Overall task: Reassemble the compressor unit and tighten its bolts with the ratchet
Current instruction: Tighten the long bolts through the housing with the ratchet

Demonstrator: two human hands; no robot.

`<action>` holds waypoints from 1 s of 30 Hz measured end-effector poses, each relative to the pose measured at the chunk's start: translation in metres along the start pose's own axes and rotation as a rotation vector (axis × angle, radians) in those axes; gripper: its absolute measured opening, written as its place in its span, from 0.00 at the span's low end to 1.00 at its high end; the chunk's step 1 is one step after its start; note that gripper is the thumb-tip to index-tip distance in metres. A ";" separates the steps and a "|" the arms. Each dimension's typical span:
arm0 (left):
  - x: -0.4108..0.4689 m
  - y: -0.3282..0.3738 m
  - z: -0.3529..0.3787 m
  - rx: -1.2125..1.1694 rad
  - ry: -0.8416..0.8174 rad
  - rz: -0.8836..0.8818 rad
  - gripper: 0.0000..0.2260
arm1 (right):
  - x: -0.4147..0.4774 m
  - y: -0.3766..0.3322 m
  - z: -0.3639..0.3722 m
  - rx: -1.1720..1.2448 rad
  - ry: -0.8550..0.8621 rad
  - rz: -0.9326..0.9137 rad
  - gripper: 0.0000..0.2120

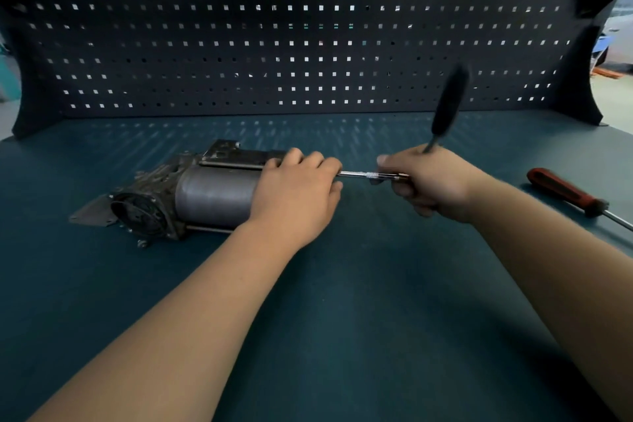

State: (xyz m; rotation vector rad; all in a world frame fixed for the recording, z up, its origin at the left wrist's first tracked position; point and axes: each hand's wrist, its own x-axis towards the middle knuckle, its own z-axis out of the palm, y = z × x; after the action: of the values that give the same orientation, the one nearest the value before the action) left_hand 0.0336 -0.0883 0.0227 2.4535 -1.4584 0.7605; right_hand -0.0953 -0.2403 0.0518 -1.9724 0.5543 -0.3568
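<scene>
1. Compressor unit: lies on its side at left centre of the frame, on the bench. The grey motor cylinder sits against the darker cast head, with the round end cover facing lower left. 2 long through-bolts run along the cylinder, 1 on the upper side and 1 on the lower side. The main sections appear to be joined already, so the reassembly looks largely done.

2. Left hand: lies over the right end of the cylinder. Its fingers curl down over that end and grip the unit to steady it.

3. Ratchet: the black handle points up toward the upper right. A bright extension bar runs level from the ratchet head to the cylinder end and passes under the left fingertips. The bolt head and socket are hidden, so seating cannot be confirmed.

4. Right hand: at right centre, its fingers are wrapped closed round the ratchet head and the near end of the bar.

5. Status: the tightening stage appears to be in progress. The number of bolts already tight cannot be told, and at least 1 bolt is judged unfinished.

6. Surroundings: a red-handled screwdriver lies at the right edge, well apart from the unit. A flat plate lies beside the end cover. A pegboard fills the upper frame.
</scene>
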 end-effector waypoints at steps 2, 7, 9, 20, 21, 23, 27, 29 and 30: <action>-0.001 -0.001 0.000 0.009 0.010 0.003 0.15 | -0.001 -0.008 -0.001 0.228 -0.137 0.243 0.20; 0.002 -0.006 -0.008 -0.139 0.010 -0.012 0.14 | -0.004 -0.009 -0.003 0.260 -0.186 0.297 0.23; 0.005 -0.023 -0.017 -0.253 -0.038 -0.046 0.15 | -0.004 -0.006 0.000 0.227 -0.131 0.245 0.22; -0.011 -0.070 -0.038 -0.173 -0.450 -0.151 0.49 | -0.011 0.025 -0.005 -0.983 0.277 -0.851 0.10; -0.012 -0.070 -0.035 -0.162 -0.437 -0.137 0.49 | -0.011 0.024 -0.004 -0.952 0.287 -0.839 0.10; -0.014 -0.069 -0.031 -0.137 -0.392 -0.129 0.48 | -0.009 0.025 -0.001 -0.871 0.295 -0.792 0.09; -0.017 -0.066 -0.023 -0.089 -0.272 -0.136 0.46 | -0.006 0.028 -0.001 -0.785 0.285 -0.729 0.08; -0.017 -0.059 -0.021 -0.082 -0.240 -0.157 0.45 | -0.004 0.028 -0.004 -0.797 0.283 -0.708 0.08; -0.016 -0.053 -0.020 -0.069 -0.221 -0.172 0.45 | -0.003 0.028 -0.007 -0.796 0.284 -0.695 0.08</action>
State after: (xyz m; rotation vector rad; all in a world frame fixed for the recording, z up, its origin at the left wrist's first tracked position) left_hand 0.0660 -0.0414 0.0368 2.6343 -1.2929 0.4097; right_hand -0.1071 -0.2546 0.0300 -2.8931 0.1548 -0.9703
